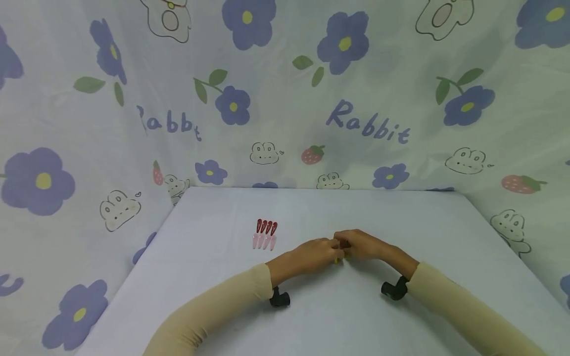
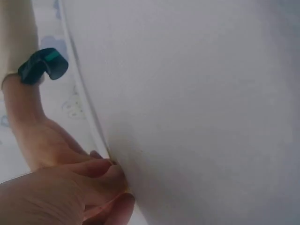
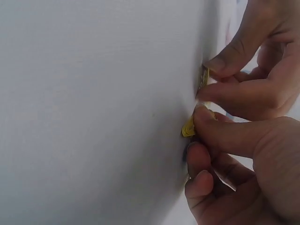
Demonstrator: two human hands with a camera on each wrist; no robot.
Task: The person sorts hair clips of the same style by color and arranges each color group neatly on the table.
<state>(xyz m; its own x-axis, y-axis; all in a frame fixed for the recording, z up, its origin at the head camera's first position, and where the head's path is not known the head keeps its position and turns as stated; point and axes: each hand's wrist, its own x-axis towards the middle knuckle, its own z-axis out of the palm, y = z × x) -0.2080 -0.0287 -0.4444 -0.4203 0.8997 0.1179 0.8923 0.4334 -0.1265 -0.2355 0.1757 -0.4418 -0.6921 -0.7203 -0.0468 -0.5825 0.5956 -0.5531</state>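
Note:
My left hand (image 1: 317, 254) and right hand (image 1: 361, 244) meet fingertip to fingertip close over the white table, right of its middle. In the right wrist view, the upper hand, my left, pinches a yellow hair clip (image 3: 205, 78) between thumb and forefinger. Just below, my right thumb and fingers pinch another yellow piece, which looks like a second yellow hair clip (image 3: 188, 128). Fingers hide much of both pieces. To the left lie a row of dark red snap hair clips (image 1: 269, 227) and, touching it in front, a row of pink ones (image 1: 265, 241).
The white table (image 1: 213, 212) is bordered by hanging cloth (image 1: 285, 113) printed with flowers and rabbits at the back and sides. A small black camera (image 1: 279, 298) sits under the left wrist and another black camera (image 1: 394, 289) under the right.

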